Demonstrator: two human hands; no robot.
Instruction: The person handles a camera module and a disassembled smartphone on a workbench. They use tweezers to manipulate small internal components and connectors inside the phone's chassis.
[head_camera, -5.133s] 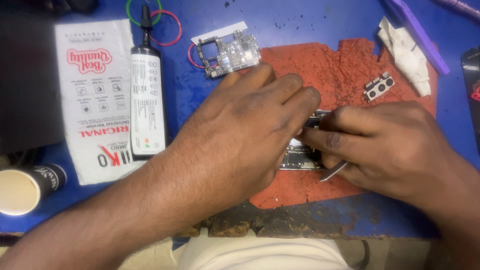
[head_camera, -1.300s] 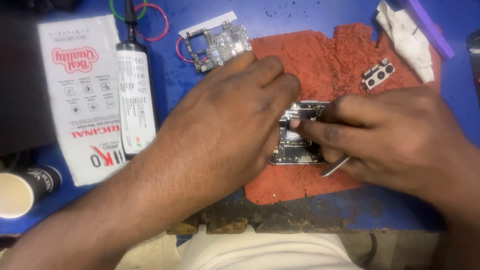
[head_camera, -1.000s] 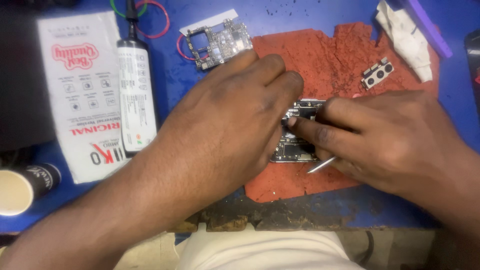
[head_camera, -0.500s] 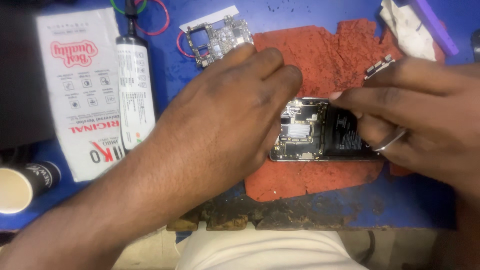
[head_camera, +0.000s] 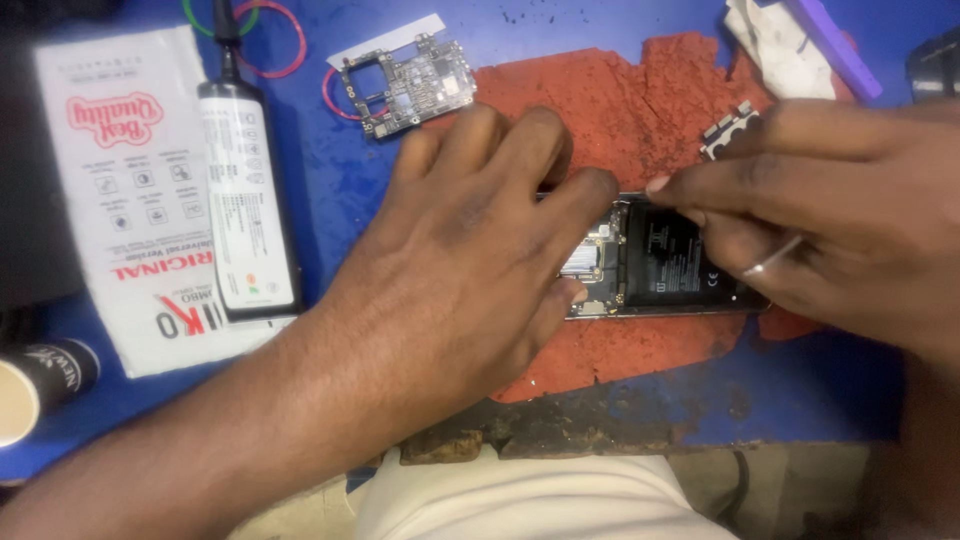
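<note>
Phone (head_camera: 655, 255), opened and with its back cover off, lay flat on the worn red mat (head_camera: 640, 110) near the middle of the blue bench (head_camera: 310, 190), its black battery and bare circuitry facing up. The left hand (head_camera: 470, 260) pressed down on the phone's nine o'clock end, fingers spread and curled over the frame, thumb tucked against the lower edge; it pinned the thing rather than gripped it. The right hand (head_camera: 810, 230) came in from three o'clock with fingers drawn narrow, fingertips meeting at the phone's top edge around twelve o'clock; whether they pinched some small part or tool could not be told. A thin metal sliver showed beneath that hand's fingers.

Such a phone looked light, stiff along its frame, and fragile inside: the exposed board and thin connectors would not bear pressure, so the outer rim seemed the safe place to hold.

At eleven o'clock from the phone lay a separate circuit board (head_camera: 405, 85) beside red and green rubber bands (head_camera: 265, 35). Farther toward nine o'clock stood a dark glue bottle (head_camera: 245, 210) on a white printed packet (head_camera: 125, 190), and a paper cup (head_camera: 25, 395) sat at eight o'clock.
</note>
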